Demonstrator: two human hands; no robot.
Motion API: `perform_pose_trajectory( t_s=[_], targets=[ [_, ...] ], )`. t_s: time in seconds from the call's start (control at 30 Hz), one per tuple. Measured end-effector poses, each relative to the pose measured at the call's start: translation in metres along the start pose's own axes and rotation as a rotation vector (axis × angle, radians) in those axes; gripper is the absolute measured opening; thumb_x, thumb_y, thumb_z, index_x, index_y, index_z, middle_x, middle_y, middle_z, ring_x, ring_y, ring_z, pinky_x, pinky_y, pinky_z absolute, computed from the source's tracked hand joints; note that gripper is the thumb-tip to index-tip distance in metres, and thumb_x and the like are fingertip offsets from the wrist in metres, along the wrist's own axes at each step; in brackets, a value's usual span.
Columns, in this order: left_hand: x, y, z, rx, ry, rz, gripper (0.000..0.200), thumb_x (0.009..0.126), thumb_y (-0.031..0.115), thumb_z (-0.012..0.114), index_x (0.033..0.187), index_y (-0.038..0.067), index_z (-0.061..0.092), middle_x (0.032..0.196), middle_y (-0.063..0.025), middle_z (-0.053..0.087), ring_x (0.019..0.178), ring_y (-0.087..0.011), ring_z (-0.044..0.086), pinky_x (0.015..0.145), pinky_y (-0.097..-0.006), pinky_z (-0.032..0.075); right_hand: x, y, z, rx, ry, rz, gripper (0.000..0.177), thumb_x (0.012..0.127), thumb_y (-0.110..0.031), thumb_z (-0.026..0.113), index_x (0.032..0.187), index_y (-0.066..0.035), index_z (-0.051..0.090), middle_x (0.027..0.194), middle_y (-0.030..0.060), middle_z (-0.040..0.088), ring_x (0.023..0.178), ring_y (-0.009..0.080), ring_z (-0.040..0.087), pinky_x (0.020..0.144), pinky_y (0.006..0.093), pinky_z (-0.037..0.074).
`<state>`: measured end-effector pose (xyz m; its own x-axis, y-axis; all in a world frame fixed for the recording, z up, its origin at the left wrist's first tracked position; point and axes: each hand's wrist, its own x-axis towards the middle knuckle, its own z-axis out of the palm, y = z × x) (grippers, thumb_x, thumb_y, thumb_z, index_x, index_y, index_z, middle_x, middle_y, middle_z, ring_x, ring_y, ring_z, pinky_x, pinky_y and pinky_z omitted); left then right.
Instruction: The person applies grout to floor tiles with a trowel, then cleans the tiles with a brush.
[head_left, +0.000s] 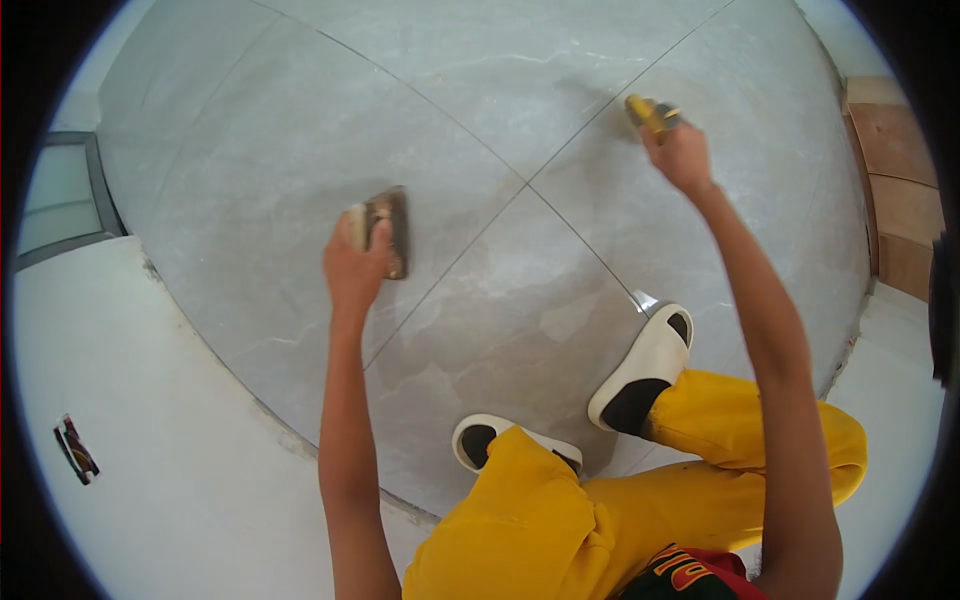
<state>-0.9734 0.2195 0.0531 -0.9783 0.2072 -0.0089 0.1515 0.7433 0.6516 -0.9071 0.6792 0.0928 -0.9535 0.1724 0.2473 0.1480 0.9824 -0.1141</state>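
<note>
My left hand (358,262) is wrapped around a small rectangular float (398,235), its flat face stained brown, close over the grey tile floor (480,260). Off to the right and further forward, my right hand (685,158) grips a short yellow-handled tool (650,115). I cannot tell what kind of tool it is, as its working end is blurred. A thin joint line between the tiles runs diagonally close to that tool and crosses another joint between my two hands.
My feet in white and black slides (650,365) rest on the tiles below the crossing. A white wall (190,430) with an opened socket box (75,450) borders the floor at left. Brown panels (895,190) stand at right, a grey-framed glass pane (65,195) at far left.
</note>
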Motion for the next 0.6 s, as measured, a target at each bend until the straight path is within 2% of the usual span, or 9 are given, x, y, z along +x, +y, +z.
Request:
perform_pose_trajectory(
  t_s=[0.1, 0.17, 0.23, 0.3, 0.33, 0.43, 0.5, 0.57, 0.6],
  targets=[
    [0.038, 0.026, 0.028, 0.016, -0.051, -0.053, 0.037, 0.085, 0.037, 0.063, 0.102, 0.004, 0.06, 0.089, -0.0225, 0.065, 0.085, -0.0416, 0.062, 0.074, -0.0473, 0.049, 0.009, -0.004, -0.06, 0.136, -0.093, 0.125, 0.039, 0.082, -0.022, 0.068, 0.114, -0.001, 0.063, 0.074, 0.0224, 0.064, 0.064, 0.0371, 0.062, 0.061, 0.0394, 0.051],
    [0.05, 0.043, 0.054, -0.075, 0.005, -0.115, 0.036, 0.085, 0.037, 0.062, 0.1, 0.004, 0.06, 0.085, -0.0208, 0.066, 0.081, -0.0402, 0.063, 0.072, -0.0472, 0.049, -0.015, -0.002, -0.069, 0.2, -0.066, 0.038, 0.041, 0.082, -0.022, 0.068, 0.117, -0.002, 0.062, 0.076, 0.0212, 0.065, 0.064, 0.0345, 0.062, 0.062, 0.0372, 0.051],
    [0.039, 0.09, 0.073, 0.107, -0.291, 0.141, 0.031, 0.085, 0.033, 0.062, 0.101, 0.007, 0.06, 0.083, -0.0193, 0.066, 0.08, -0.0393, 0.064, 0.07, -0.047, 0.049, -0.025, -0.007, -0.078, 0.271, -0.1, 0.033, 0.042, 0.083, -0.021, 0.067, 0.119, -0.001, 0.061, 0.084, 0.02, 0.066, 0.072, 0.0302, 0.063, 0.066, 0.0349, 0.051],
    [0.053, 0.089, 0.071, 0.012, -0.306, 0.063, 0.029, 0.085, 0.033, 0.062, 0.103, 0.01, 0.06, 0.083, -0.0196, 0.066, 0.08, -0.0389, 0.064, 0.07, -0.0473, 0.048, -0.034, -0.018, -0.084, 0.349, -0.229, 0.121, 0.043, 0.085, -0.021, 0.067, 0.12, 0.003, 0.058, 0.098, 0.0185, 0.066, 0.086, 0.0242, 0.063, 0.073, 0.0326, 0.05],
    [0.058, 0.092, 0.072, -0.036, -0.323, 0.032, 0.028, 0.084, 0.032, 0.062, 0.104, 0.012, 0.06, 0.083, -0.0197, 0.066, 0.081, -0.0388, 0.064, 0.07, -0.0474, 0.048, -0.036, -0.019, -0.08, 0.392, -0.137, 0.086, 0.042, 0.083, -0.018, 0.069, 0.117, 0.005, 0.059, 0.093, 0.0158, 0.067, 0.081, 0.0197, 0.063, 0.071, 0.0305, 0.05],
    [0.041, 0.105, 0.078, 0.081, -0.555, 0.333, 0.029, 0.084, 0.03, 0.063, 0.105, 0.01, 0.059, 0.083, -0.0199, 0.066, 0.08, -0.0377, 0.064, 0.068, -0.0449, 0.049, -0.046, -0.046, -0.077, 0.629, -0.12, 0.347, 0.037, 0.081, -0.015, 0.07, 0.111, 0.005, 0.061, 0.087, 0.0118, 0.067, 0.076, 0.0154, 0.061, 0.068, 0.0296, 0.049],
    [0.047, 0.095, 0.067, -0.064, -0.351, 0.231, 0.03, 0.084, 0.029, 0.065, 0.103, 0.006, 0.06, 0.084, -0.0197, 0.066, 0.079, -0.0375, 0.063, 0.068, -0.0429, 0.049, -0.064, -0.076, -0.052, 0.818, -0.006, 0.353, 0.019, 0.08, -0.014, 0.071, 0.09, 0.0, 0.061, 0.076, 0.0038, 0.061, 0.067, 0.0116, 0.054, 0.063, 0.0284, 0.047],
    [0.059, 0.081, 0.061, -0.207, -0.145, 0.198, 0.031, 0.084, 0.027, 0.066, 0.101, 0.002, 0.06, 0.084, -0.0184, 0.066, 0.076, -0.0344, 0.063, 0.067, -0.0398, 0.049, -0.09, -0.134, -0.027, 0.821, 0.014, 0.297, 0.022, 0.082, -0.014, 0.065, 0.097, 0.0, 0.058, 0.083, 0.0069, 0.059, 0.072, 0.0157, 0.056, 0.064, 0.0297, 0.048],
    [0.063, 0.07, 0.053, -0.268, -0.03, 0.191, 0.03, 0.084, 0.025, 0.067, 0.099, 0.0, 0.06, 0.083, -0.0172, 0.065, 0.074, -0.0314, 0.063, 0.066, -0.0376, 0.049, -0.107, -0.17, -0.017, 0.894, -0.108, 0.332, 0.024, 0.083, -0.016, 0.064, 0.102, -0.001, 0.059, 0.085, 0.0098, 0.059, 0.074, 0.0226, 0.058, 0.068, 0.0354, 0.049]
  ],
)
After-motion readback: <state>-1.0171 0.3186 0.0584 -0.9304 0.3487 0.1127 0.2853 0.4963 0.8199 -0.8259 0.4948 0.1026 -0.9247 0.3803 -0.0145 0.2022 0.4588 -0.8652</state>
